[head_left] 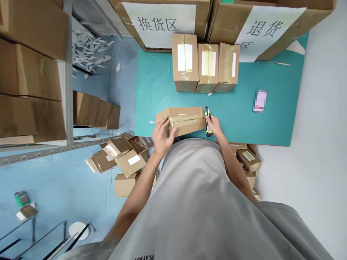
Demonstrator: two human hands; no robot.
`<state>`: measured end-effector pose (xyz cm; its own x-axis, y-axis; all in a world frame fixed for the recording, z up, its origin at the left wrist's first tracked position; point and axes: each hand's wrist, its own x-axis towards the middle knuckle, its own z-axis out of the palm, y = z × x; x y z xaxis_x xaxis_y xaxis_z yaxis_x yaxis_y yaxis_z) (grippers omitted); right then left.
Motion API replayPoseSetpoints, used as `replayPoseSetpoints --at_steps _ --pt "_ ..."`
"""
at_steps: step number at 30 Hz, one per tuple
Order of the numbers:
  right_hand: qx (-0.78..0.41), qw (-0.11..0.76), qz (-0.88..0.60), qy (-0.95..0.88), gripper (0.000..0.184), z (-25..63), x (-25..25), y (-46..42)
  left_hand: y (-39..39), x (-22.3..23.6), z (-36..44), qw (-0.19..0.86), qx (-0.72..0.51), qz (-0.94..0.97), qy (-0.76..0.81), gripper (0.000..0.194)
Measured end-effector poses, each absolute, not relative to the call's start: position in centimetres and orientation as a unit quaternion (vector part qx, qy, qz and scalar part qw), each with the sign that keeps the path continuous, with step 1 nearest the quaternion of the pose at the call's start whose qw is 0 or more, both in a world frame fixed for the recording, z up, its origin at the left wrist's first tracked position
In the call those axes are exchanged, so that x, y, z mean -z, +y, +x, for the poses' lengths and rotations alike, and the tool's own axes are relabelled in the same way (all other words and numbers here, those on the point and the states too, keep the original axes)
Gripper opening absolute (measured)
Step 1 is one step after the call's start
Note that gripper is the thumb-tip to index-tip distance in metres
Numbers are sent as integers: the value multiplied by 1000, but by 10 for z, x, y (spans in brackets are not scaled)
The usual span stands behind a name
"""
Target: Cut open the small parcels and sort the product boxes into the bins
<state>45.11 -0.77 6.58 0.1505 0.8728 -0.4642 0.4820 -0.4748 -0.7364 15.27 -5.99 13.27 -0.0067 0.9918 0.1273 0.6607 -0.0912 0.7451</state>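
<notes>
A taped brown cardboard box (184, 119) lies on its side near the front edge of a teal table (244, 115). My left hand (161, 135) grips the box's near left end, fingers wrapped over its top. My right hand (214, 124) is closed round a yellow and black utility knife (207, 121), whose tip rests at the box's right end.
Three upright taped boxes (206, 66) stand at the table's back, in front of two large cartons with white paper signs (159, 23). A small pink item (260, 100) lies at the right. Loose boxes (121, 155) litter the blue floor; a shelf with cartons (32, 72) stands at the left.
</notes>
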Motion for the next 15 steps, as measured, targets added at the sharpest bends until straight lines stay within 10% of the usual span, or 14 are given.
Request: replayPoseSetpoints --at_steps 15 --pt "-226 -9 -802 -552 47 536 -144 -35 -25 -51 220 495 -334 592 542 73"
